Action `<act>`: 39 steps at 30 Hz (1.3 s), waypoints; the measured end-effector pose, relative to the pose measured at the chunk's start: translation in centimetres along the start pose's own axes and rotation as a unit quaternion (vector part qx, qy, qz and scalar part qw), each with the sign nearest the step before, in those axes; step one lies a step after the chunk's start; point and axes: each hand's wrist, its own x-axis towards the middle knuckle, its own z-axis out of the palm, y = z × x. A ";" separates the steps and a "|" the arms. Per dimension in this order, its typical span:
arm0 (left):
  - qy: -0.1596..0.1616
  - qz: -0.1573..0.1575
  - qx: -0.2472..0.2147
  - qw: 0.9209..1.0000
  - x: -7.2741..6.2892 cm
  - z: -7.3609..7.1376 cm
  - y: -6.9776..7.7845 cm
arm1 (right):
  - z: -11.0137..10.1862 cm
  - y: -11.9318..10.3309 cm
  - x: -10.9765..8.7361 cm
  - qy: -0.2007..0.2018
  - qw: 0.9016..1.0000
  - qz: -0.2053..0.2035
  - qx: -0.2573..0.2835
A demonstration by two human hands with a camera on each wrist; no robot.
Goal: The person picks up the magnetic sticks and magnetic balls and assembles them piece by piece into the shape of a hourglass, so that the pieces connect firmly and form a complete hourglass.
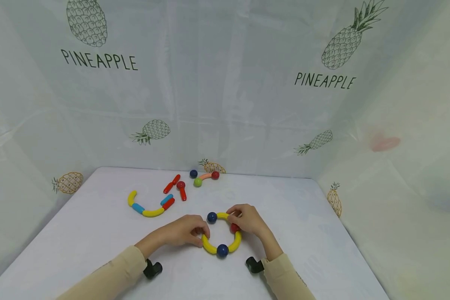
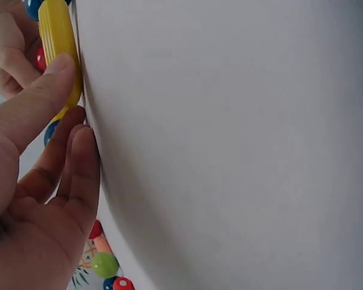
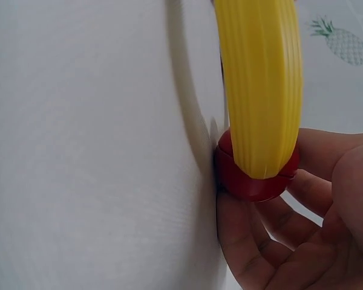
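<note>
A ring of curved yellow rods and balls lies on the white table before me. My left hand (image 1: 187,230) pinches the left yellow rod (image 1: 209,246), thumb on its ribbed side in the left wrist view. That rod meets a blue ball (image 1: 222,250) at the bottom, followed by the lower right yellow rod (image 1: 235,241) and a red ball (image 1: 234,228). At the upper right, my right hand (image 1: 247,218) pinches the upper yellow rod (image 1: 222,216), close around the red ball (image 3: 254,181). Another blue ball (image 1: 212,217) sits at the upper left; fingers partly hide the spot below it.
Left of the ring lies an arc of yellow, blue and red pieces (image 1: 153,213). Farther back are red sticks (image 1: 168,187), a red ball (image 1: 180,184) on a red stick, a dark blue ball (image 1: 193,173) and a pink rod (image 1: 206,176) between green and red balls. Printed curtains surround the table.
</note>
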 end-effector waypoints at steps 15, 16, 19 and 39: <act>0.056 -0.064 0.021 0.996 0.1 -0.1 0.0 | 0.1 0.1 0.2 -0.002 1.000 -0.001 -0.003; 0.060 -0.076 0.022 0.995 0.2 0.0 0.2 | 0.1 0.1 0.1 -0.002 1.000 -0.001 -0.002; 0.071 -0.099 0.017 0.992 0.3 0.4 0.6 | 0.1 0.0 0.1 -0.001 1.000 -0.001 -0.001; -0.002 -0.039 -0.041 0.998 0.2 -0.7 -1.2 | 0.0 0.0 0.0 0.000 1.000 -0.003 0.001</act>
